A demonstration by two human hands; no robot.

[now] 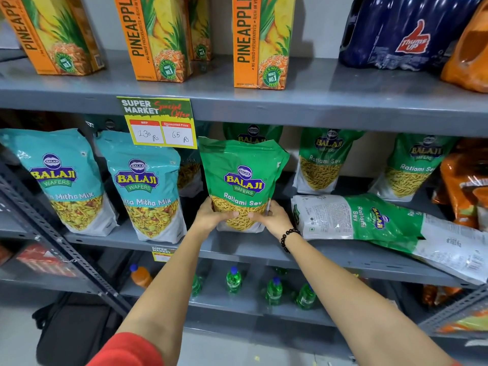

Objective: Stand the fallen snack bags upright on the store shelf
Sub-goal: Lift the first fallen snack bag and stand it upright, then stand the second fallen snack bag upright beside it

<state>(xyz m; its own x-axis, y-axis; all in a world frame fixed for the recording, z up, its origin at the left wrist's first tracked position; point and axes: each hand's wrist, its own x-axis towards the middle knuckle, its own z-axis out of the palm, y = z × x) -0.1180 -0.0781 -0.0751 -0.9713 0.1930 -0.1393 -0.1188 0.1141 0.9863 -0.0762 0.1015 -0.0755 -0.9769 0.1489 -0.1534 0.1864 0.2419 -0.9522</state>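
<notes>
You hold a green snack bag (241, 180) with both hands. Your left hand (211, 215) grips its lower left side, and your right hand (272, 216) grips its lower right side. Your fingers wrap tight around the bottom part of the bag, with your thumbs on the front. The bag stands up straight near the front edge of the middle shelf (132, 240), about halfway along it. A black bead bracelet (287, 239) sits on your right wrist.

Just to the right of your hands, a second green bag (361, 217) lies flat on its side near the front edge of the same shelf. A third green bag (449, 249) lies flat too, further right. It touches the second bag, and its end hangs over the front edge.

Behind them, near the back of the shelf, two more green bags (320, 159) stand up. Another one peeks out behind the bag you hold.

On the left part of the shelf, two blue snack bags (148, 191) stand side by side near the front edge. A yellow price tag (158, 122) hangs from the edge of the top shelf above them.

The top shelf holds orange juice cartons (260, 40). The bottom shelf holds small green bottles (233, 280).
</notes>
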